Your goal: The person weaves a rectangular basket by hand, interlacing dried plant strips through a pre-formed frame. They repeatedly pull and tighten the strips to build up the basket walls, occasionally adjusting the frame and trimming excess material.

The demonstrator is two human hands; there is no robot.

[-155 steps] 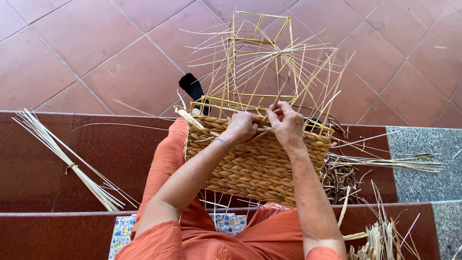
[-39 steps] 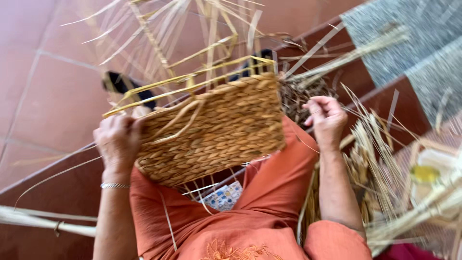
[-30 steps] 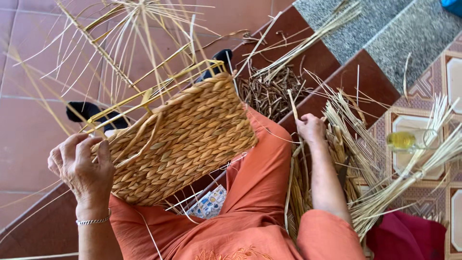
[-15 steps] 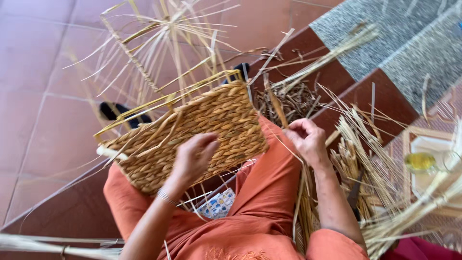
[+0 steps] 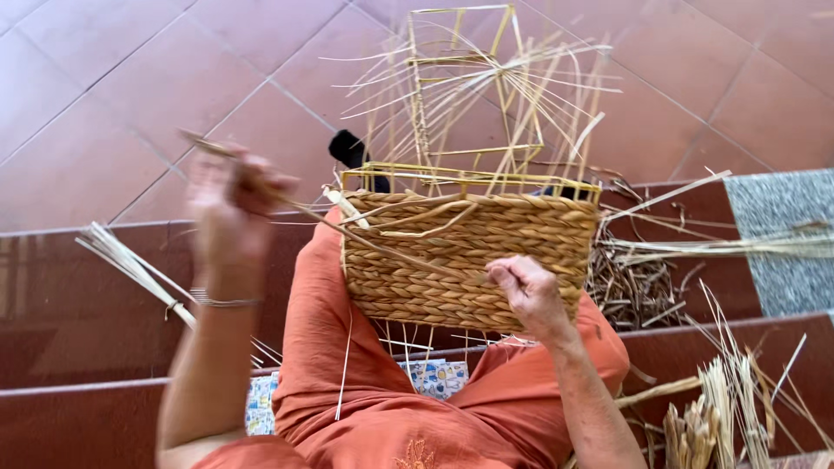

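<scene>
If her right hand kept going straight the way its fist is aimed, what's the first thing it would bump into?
Most likely the woven basket: the right hand points at its braided front wall, already at or nearly against it. Depth is hard to judge from above.

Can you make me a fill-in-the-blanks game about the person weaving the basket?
1. The left hand is raised and pulls a long ____ strand of straw.
2. The right hand rests against the woven basket, which sits on the person's ____.
3. Above the woven part rises a yellow ____ frame with loose straws sticking out.
4. The person's trousers are ____.

Missing words: twisted; lap; wire; orange
</scene>
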